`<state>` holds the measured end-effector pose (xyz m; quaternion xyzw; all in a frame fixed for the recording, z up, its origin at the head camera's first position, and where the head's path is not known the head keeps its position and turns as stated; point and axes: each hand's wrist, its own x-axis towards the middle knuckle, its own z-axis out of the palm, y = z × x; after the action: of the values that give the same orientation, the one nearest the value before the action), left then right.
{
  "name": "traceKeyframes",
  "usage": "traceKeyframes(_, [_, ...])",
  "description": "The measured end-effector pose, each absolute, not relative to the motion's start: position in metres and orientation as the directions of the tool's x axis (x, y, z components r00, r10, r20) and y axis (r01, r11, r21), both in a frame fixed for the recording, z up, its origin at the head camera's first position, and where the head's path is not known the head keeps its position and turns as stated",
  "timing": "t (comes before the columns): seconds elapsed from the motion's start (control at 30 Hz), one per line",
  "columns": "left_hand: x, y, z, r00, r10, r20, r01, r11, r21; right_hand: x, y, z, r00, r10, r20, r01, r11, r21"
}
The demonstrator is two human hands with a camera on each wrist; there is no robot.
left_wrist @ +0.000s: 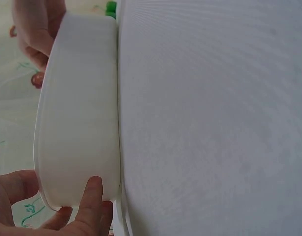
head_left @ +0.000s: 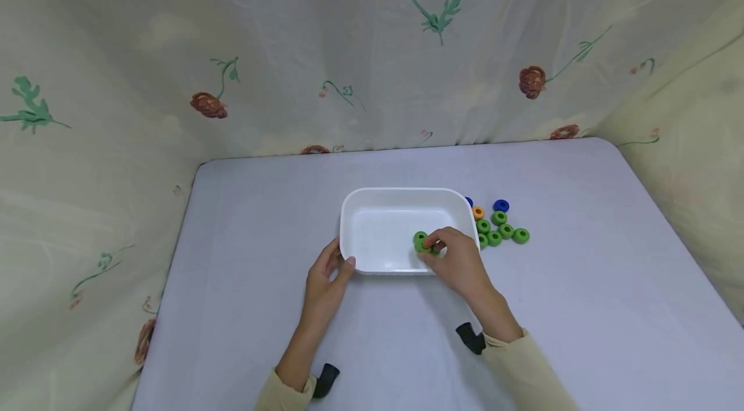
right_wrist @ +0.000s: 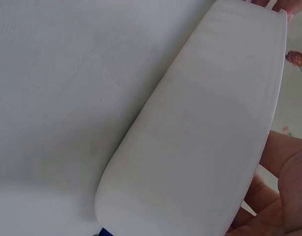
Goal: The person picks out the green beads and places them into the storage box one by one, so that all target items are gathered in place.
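Observation:
A white rectangular tray (head_left: pixel 372 198) sits mid-table, its outer wall (left_wrist: pixel 77 128) filling the left wrist view and its wall (right_wrist: pixel 200 147) the right wrist view. My right hand (head_left: pixel 456 259) reaches over the tray's near right corner and pinches green rings (head_left: pixel 422 242) above its floor. My left hand (head_left: pixel 327 278) holds the tray's near left corner, thumb on the rim and fingers (left_wrist: pixel 89 201) against the wall. A cluster of loose green rings (head_left: pixel 501 232) lies just right of the tray, with an orange ring (head_left: pixel 478 212) and a blue ring (head_left: pixel 501 205).
The table is covered in a pale grey cloth (head_left: pixel 581 307). Floral curtains (head_left: pixel 349 62) close it in at the back and on both sides. Another blue ring (head_left: pixel 469 201) peeks out behind the tray's far right corner.

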<state>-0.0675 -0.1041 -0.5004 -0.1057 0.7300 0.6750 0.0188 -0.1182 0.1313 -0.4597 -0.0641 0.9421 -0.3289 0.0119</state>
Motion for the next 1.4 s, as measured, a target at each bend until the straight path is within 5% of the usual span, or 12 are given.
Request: traceKeyframes(1.4, [-0.067, -0.103, -0.497, -0.975, -0.138, -0.174, -0.186, 0.074, 0.980, -0.138, 0.122, -0.464, -0.981, -0.113, -0.155, -0.011, 0.840, -0.542])
